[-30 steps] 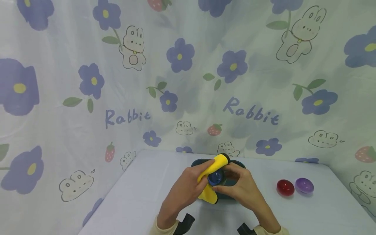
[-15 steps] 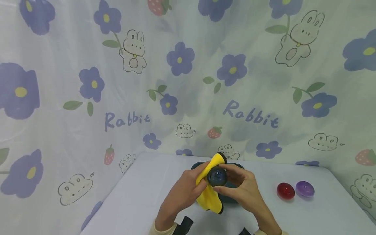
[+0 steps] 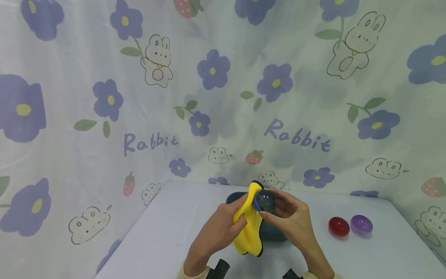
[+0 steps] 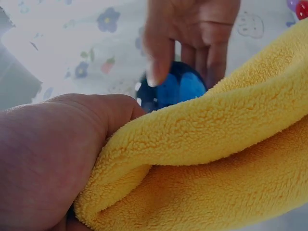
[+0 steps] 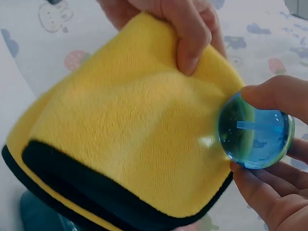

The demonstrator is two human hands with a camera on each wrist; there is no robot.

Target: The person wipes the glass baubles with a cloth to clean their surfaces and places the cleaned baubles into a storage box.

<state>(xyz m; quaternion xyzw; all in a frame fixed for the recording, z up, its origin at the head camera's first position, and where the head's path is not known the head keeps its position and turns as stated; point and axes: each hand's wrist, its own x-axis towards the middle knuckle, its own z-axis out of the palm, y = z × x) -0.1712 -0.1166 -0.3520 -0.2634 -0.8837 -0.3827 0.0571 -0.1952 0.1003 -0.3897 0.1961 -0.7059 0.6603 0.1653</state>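
My left hand (image 3: 223, 223) grips a folded yellow plush cloth (image 3: 248, 234) with black edging, which hangs down over the front of a dark teal container. A clear blue glass ball (image 3: 265, 200) is pinched between the thumb and fingers of my right hand (image 3: 294, 215), just right of the cloth's upper part. In the right wrist view the ball (image 5: 257, 130) lies against or very near the cloth's edge; contact cannot be told. The left wrist view shows the cloth (image 4: 207, 130) bunched in the left hand (image 4: 62, 149), hiding the ball's lower part.
Behind and under the hands stands the dark teal container (image 3: 275, 232), its inside mostly hidden. To the right, a shiny red ball (image 3: 338, 226) and a shiny purple ball (image 3: 361, 224) lie side by side on the white table (image 3: 156, 232). A patterned curtain (image 3: 230, 104) hangs behind.
The right hand has moved the ball slightly right and up, out from the fold of the cloth. The cloth now hangs lower and more upright from the left hand.
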